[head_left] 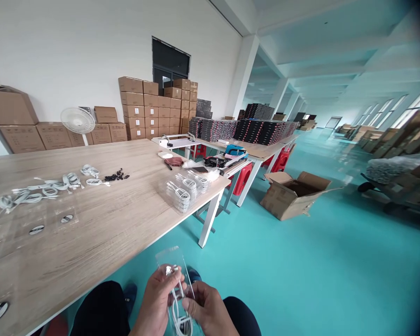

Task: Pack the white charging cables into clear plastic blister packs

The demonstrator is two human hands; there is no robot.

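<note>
Low in front of me, above my lap, a coiled white cable lies against a clear plastic bag. My left hand pinches the cable's plug end and the bag at the upper left. On the right, the fingers of my right hand close on the bag's edge beside the coil. Whether the cable is fully inside the bag I cannot tell. Loose white cables and small black pieces lie on the table, near flat clear bags with black-and-white oval labels.
Bagged cables are stacked at the right corner of the wooden table. An open carton stands on the green floor. Stacked cartons and a white fan are along the wall. Red stools stand under the farther tables.
</note>
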